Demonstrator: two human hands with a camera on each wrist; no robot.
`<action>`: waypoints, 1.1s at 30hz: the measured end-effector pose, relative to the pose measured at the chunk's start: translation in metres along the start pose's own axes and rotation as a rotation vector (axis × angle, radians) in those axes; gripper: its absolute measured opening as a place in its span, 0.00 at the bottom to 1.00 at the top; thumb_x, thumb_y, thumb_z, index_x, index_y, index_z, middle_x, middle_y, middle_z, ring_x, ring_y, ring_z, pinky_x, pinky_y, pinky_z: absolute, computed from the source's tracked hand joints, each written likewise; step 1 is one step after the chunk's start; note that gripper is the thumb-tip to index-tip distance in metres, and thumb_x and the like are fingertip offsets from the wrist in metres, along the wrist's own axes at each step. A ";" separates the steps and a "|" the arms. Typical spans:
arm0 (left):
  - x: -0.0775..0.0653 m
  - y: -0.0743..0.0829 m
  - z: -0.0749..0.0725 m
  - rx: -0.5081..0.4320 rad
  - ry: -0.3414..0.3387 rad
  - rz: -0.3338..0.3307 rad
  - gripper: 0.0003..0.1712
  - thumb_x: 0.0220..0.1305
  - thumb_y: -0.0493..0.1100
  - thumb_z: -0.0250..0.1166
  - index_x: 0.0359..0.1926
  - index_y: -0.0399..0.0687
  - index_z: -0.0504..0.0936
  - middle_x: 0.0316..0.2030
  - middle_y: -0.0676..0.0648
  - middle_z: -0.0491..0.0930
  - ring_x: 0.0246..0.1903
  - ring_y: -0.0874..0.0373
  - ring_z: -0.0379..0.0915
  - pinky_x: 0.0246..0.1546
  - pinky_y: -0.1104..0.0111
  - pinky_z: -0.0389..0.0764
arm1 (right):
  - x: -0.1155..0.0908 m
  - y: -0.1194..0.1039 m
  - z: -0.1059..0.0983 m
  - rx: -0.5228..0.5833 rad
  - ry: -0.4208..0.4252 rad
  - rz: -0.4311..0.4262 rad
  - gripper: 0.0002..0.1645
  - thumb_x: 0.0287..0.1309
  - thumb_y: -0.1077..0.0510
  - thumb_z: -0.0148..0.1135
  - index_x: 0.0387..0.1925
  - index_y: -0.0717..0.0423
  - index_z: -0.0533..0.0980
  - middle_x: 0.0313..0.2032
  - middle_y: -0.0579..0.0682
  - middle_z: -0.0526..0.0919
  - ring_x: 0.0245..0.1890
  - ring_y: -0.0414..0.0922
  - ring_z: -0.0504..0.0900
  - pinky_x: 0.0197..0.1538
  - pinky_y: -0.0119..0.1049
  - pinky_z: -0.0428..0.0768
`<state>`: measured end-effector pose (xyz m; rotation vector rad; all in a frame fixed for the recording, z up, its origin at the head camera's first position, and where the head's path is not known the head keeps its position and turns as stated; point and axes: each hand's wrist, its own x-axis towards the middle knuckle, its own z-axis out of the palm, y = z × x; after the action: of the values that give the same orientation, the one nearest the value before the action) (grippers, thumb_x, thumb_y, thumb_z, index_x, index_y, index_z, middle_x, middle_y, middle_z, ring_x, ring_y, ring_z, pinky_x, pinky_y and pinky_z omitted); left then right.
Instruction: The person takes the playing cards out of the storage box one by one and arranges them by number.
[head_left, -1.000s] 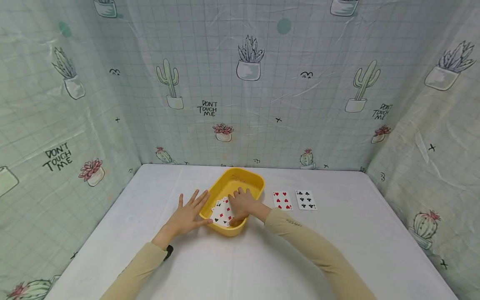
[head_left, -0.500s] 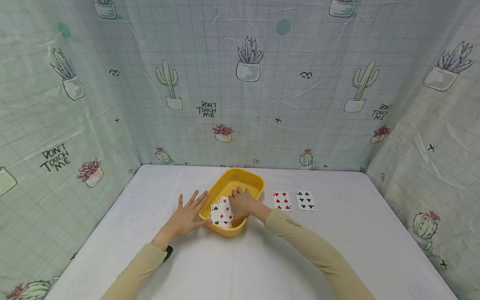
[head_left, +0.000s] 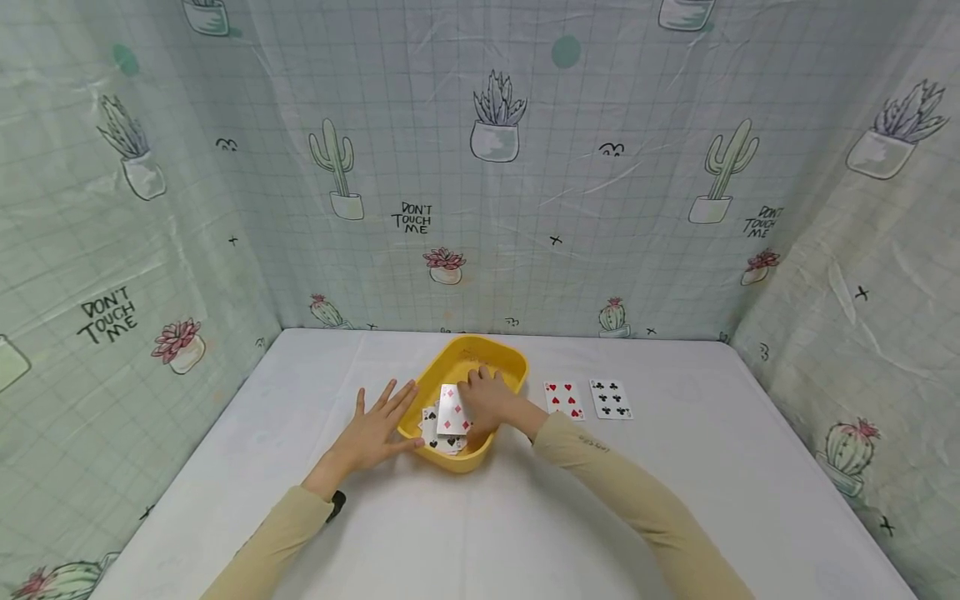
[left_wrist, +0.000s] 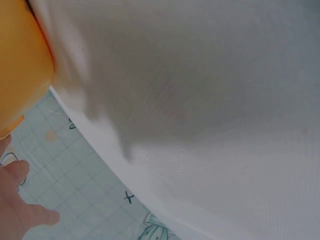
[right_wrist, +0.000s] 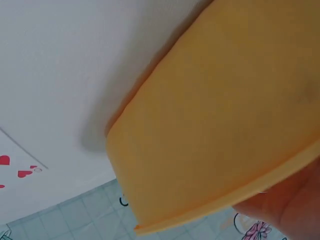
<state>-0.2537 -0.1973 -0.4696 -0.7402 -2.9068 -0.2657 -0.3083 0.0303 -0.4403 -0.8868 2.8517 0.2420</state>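
A yellow tub (head_left: 516,357) with rounded corners stands on the white table. Inside it, my right hand (head_left: 489,402) pinches a diamonds playing card (head_left: 452,410) along its right side; the fingertips are hidden behind the card and hand. Under that card lie several loose cards (head_left: 430,430), with spades showing. My left hand (head_left: 371,435) has its fingers spread, fingertips and thumb touching the tub's left rim. In the right wrist view the tub's wall (right_wrist: 200,125) hides most of the right hand (right_wrist: 285,205). The left wrist view shows the left hand's fingers (left_wrist: 42,216) extended beside the tub.
To the right of the tub, a hearts card (head_left: 564,401) and a clubs card (head_left: 611,400) lie face up, side by side. A cactus-print cloth (head_left: 555,250) hangs behind the table and along both sides.
The diamonds card has risen and straightened over the other cards, uncovering more spades. My right hand has shifted slightly up and right. The left hand keeps its place at the rim.
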 end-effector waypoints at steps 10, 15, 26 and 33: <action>0.000 0.000 -0.002 -0.021 -0.012 -0.005 0.50 0.54 0.71 0.49 0.69 0.52 0.44 0.70 0.50 0.46 0.69 0.45 0.37 0.60 0.36 0.32 | -0.010 0.016 -0.010 0.058 0.062 -0.030 0.57 0.31 0.28 0.63 0.62 0.52 0.60 0.55 0.53 0.64 0.54 0.51 0.60 0.56 0.51 0.65; 0.000 0.001 -0.003 -0.002 -0.006 -0.007 0.50 0.53 0.72 0.48 0.69 0.52 0.44 0.70 0.51 0.45 0.69 0.46 0.37 0.60 0.36 0.35 | -0.020 0.022 -0.018 0.084 0.094 -0.050 0.56 0.32 0.30 0.65 0.62 0.53 0.60 0.56 0.53 0.65 0.54 0.51 0.60 0.55 0.51 0.65; 0.002 -0.001 -0.002 -0.020 -0.022 -0.003 0.51 0.53 0.73 0.47 0.70 0.53 0.42 0.70 0.51 0.44 0.69 0.46 0.36 0.60 0.36 0.31 | -0.043 0.032 -0.027 0.104 0.177 -0.074 0.55 0.34 0.34 0.65 0.63 0.56 0.60 0.55 0.53 0.65 0.55 0.52 0.61 0.53 0.53 0.66; 0.002 0.000 -0.003 -0.024 -0.025 -0.007 0.51 0.53 0.73 0.48 0.69 0.53 0.43 0.70 0.51 0.45 0.69 0.45 0.36 0.60 0.35 0.32 | -0.052 0.039 -0.030 0.115 0.181 -0.054 0.52 0.37 0.38 0.65 0.64 0.54 0.59 0.56 0.52 0.64 0.56 0.53 0.59 0.53 0.52 0.66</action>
<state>-0.2553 -0.1971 -0.4660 -0.7422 -2.9355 -0.2950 -0.2907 0.0850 -0.3972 -1.0086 2.9633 -0.0090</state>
